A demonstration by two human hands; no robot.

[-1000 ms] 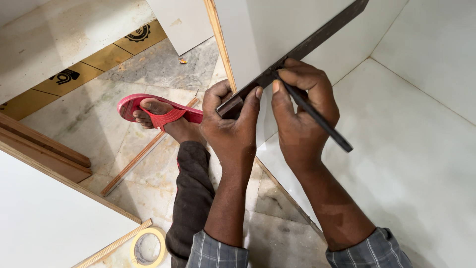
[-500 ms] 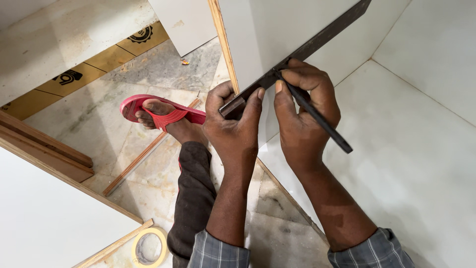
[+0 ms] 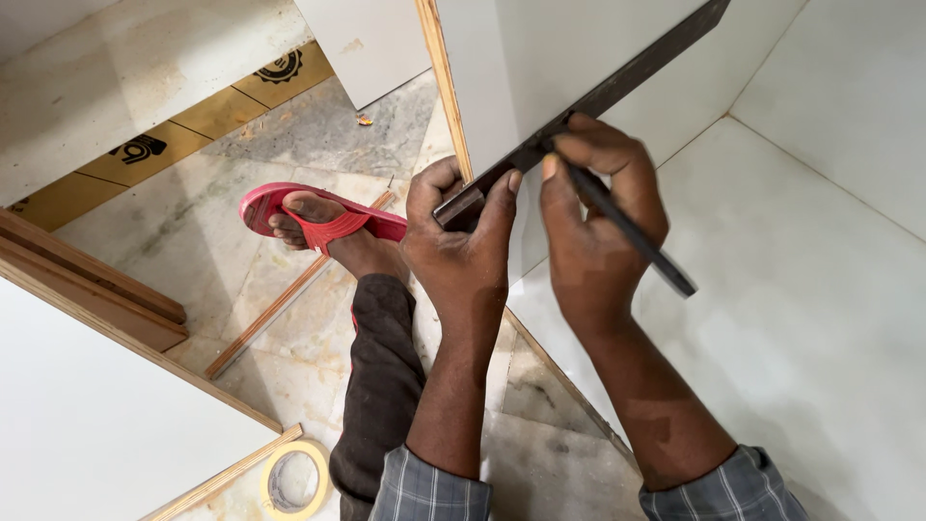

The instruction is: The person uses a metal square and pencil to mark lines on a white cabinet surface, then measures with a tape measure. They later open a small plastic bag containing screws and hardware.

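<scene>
A dark metal try square [image 3: 627,82] lies diagonally across an upright white laminated panel [image 3: 550,58] with a bare plywood edge. My left hand [image 3: 463,241] grips the square's stock at the panel's edge, thumb pressed on the blade. My right hand [image 3: 598,222] holds a dark pencil [image 3: 632,232] with its tip against the blade's edge on the white face. Both forearms show plaid cuffs at the bottom of the view.
A white laminated board [image 3: 830,289] lies flat at the right. My foot in a red sandal [image 3: 318,222] rests on the stone floor. White panels [image 3: 87,425] and wood strips [image 3: 96,289] lie at the left, with a tape roll [image 3: 294,478] at the bottom.
The view has shifted slightly; both hands stay on the square and pencil, with the right hand edged a little along the blade.
</scene>
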